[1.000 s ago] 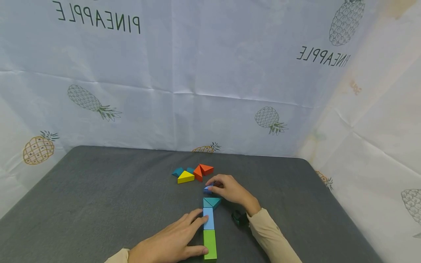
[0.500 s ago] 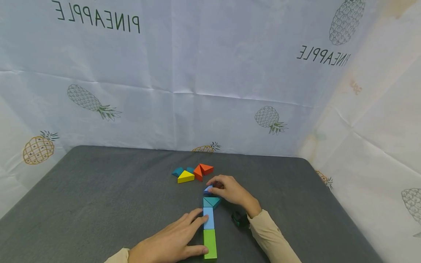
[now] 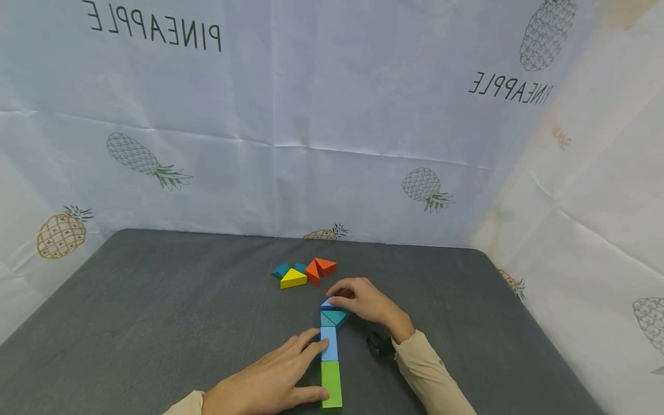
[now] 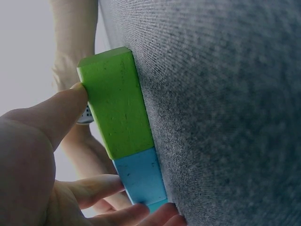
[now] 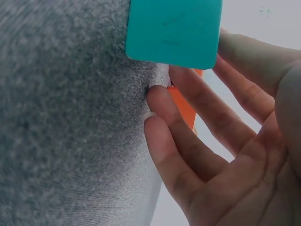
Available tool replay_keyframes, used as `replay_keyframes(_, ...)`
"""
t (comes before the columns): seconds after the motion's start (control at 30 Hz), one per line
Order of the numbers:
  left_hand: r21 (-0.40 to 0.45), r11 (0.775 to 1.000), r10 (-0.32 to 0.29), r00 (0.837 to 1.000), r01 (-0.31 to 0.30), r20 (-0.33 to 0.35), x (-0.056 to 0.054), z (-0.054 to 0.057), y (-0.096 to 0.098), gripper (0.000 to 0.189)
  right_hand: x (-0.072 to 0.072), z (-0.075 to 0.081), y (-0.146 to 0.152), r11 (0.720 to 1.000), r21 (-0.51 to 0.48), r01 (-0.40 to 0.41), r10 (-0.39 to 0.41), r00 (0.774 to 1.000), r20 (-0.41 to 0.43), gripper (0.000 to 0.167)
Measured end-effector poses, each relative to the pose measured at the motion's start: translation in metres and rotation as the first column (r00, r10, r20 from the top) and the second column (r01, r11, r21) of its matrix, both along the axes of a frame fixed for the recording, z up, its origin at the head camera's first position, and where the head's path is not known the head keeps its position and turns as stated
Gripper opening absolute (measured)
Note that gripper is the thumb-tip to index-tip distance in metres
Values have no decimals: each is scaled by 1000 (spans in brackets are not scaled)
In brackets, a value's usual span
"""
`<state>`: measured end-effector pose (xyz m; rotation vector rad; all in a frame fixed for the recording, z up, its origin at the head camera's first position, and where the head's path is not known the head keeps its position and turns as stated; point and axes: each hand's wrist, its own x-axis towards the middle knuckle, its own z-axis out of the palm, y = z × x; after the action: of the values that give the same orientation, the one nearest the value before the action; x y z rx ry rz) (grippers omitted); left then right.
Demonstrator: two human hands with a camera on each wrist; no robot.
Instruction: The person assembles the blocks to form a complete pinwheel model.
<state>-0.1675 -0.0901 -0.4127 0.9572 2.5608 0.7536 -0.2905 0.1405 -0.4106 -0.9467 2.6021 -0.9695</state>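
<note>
Right grip [image 3: 361, 298] pinches blue triangle [image 3: 327, 304], well inside table edge [image 3: 404, 250].

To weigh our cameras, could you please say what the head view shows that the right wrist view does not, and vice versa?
Only the head view shows the left hand, green block, light blue block, yellow block and pinched blue block. Only the right wrist view shows the palm of the right hand. Both show the right hand, teal block, orange block and the grey tabletop.
</note>
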Motion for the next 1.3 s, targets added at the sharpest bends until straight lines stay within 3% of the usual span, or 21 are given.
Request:
replay_keyframes(0.5, 1, 1000, 0, 1000, 0, 8, 0, -1, 0, 80, 2, 5, 1, 998, 33, -45, 43, 998, 44, 23)
replay_keyframes(1.3, -2, 1000, -7, 1000, 7, -6, 0, -2, 0, 79, 4, 6, 0, 998, 39, -57, 55, 997, 50, 23)
